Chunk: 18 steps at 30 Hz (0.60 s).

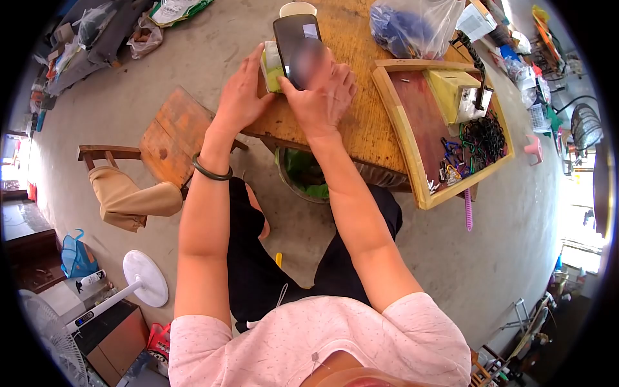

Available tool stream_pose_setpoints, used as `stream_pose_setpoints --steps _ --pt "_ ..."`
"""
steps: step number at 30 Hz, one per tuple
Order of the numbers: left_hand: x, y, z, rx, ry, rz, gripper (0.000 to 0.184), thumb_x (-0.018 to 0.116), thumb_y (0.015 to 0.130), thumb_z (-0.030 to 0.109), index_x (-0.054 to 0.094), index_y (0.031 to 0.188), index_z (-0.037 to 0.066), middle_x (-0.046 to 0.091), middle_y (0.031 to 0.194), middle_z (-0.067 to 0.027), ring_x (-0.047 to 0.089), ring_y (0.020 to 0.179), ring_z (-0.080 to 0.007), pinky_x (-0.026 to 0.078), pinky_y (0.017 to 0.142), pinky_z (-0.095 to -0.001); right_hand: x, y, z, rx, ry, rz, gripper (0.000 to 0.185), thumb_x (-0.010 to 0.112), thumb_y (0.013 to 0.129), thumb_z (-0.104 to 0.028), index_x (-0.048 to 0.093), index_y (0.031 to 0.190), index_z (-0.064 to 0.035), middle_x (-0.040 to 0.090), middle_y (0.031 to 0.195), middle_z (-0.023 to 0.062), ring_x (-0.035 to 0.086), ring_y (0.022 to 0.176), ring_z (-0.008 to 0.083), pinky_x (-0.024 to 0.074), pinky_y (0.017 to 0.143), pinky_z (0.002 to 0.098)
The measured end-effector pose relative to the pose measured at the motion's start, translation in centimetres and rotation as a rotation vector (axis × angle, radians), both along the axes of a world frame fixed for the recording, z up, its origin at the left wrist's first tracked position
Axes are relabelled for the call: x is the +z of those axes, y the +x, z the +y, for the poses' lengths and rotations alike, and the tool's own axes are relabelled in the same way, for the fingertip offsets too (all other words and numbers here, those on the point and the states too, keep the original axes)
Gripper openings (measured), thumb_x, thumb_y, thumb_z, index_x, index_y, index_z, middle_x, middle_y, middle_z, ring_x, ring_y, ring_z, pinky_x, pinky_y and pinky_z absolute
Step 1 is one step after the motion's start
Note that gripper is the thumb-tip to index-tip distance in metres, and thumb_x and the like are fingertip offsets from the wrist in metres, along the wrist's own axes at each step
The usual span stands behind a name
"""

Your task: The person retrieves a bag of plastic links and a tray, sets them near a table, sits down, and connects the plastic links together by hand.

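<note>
Both arms reach forward from the body over the near edge of the wooden desk (361,122), the elbows only slightly bent and the 2 forearms converging toward a dark phone (295,39). The phone stands at the desk's left part, tilted, in front of a pale cup (298,9), with a yellow-green box (273,68) just beside its left edge.

The left hand (244,95) points forward, fingers extended and close together, thumb angled out toward the box; it is loosely open at the box's left side, and whether it touches the box is unclear. 1 dark bangle (211,169) rings that wrist.

The right hand (320,97) lies back upward at the phone's lower right, thumb stretched to the phone's lower left corner and fingers partly spread, slightly bent. A blurred patch covers part of the phone and fingers, so I cannot tell if this hand grips it.

To the right, a wooden tray (394,97) holds a heap of dark clips (485,138).
</note>
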State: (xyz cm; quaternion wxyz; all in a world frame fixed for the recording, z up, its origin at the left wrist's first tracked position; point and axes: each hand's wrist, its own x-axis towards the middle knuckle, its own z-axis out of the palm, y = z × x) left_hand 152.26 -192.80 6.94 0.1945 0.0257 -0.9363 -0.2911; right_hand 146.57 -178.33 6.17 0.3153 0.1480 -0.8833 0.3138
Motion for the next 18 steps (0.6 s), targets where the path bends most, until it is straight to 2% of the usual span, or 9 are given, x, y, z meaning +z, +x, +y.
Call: stream_pose_setpoints --steps 1,4,7,10,16,18 --pt "-0.2 -0.1 0.0 -0.006 -0.008 0.028 0.091 0.072 0.069 0.010 0.024 0.145 0.013 0.047 0.130 -0.0200 0.051 0.112 -0.0403 0.045 0.092 -0.0437 0.0 0.0 0.0 0.000 0.004 -0.006 0.086 0.083 0.054 -0.044 0.048 0.124 -0.0088 0.048 0.096 0.0124 0.047 0.093 0.0322 0.0372 0.081 0.0439" --pt "-0.3 -0.1 -0.1 -0.009 -0.017 0.038 0.091 0.073 0.069 0.011 0.024 0.145 0.011 0.047 0.130 -0.0201 0.051 0.111 -0.0405 0.045 0.091 -0.0438 -0.3 0.1 0.1 0.025 -0.015 -0.047 0.099 0.084 0.052 -0.047 0.042 0.132 -0.0064 0.049 0.099 0.0124 0.047 0.096 0.0322 0.0365 0.084 0.0444" --pt "-0.5 -0.3 -0.1 -0.006 -0.018 0.058 0.090 0.073 0.070 0.012 0.024 0.145 0.010 0.047 0.131 -0.0203 0.052 0.111 -0.0406 0.046 0.090 -0.0437 -0.5 0.3 0.5 0.096 -0.058 -0.040 0.103 0.085 0.052 -0.047 0.039 0.134 -0.0036 0.049 0.105 0.0133 0.046 0.101 0.0331 0.0357 0.088 0.0454" --pt "0.0 -0.1 0.0 0.030 0.015 -0.053 0.090 0.072 0.074 0.013 0.021 0.148 0.017 0.047 0.133 -0.0158 0.050 0.119 -0.0334 0.044 0.095 -0.0413 -0.5 0.8 0.9 0.112 -0.064 -0.042 0.102 0.085 0.054 -0.046 0.039 0.134 -0.0026 0.050 0.112 0.0148 0.046 0.106 0.0340 0.0353 0.092 0.0470" --pt "-0.2 0.0 -0.2 0.012 -0.025 -0.013 0.089 0.072 0.075 0.017 0.021 0.148 0.014 0.045 0.135 -0.0165 0.050 0.121 -0.0330 0.044 0.095 -0.0408 -0.5 1.3 1.8 0.170 -0.102 -0.050 0.101 0.082 0.059 -0.047 0.036 0.136 -0.0004 0.048 0.120 0.0197 0.044 0.114 0.0368 0.0350 0.095 0.0483" --pt "-0.3 0.1 -0.3 0.009 -0.035 0.027 0.087 0.073 0.074 0.018 0.024 0.145 0.011 0.046 0.133 -0.0186 0.050 0.115 -0.0374 0.045 0.093 -0.0422 -0.6 1.2 2.1 0.207 -0.118 -0.049 0.101 0.081 0.061 -0.047 0.035 0.136 0.0006 0.047 0.123 0.0213 0.043 0.116 0.0382 0.0344 0.096 0.0487"
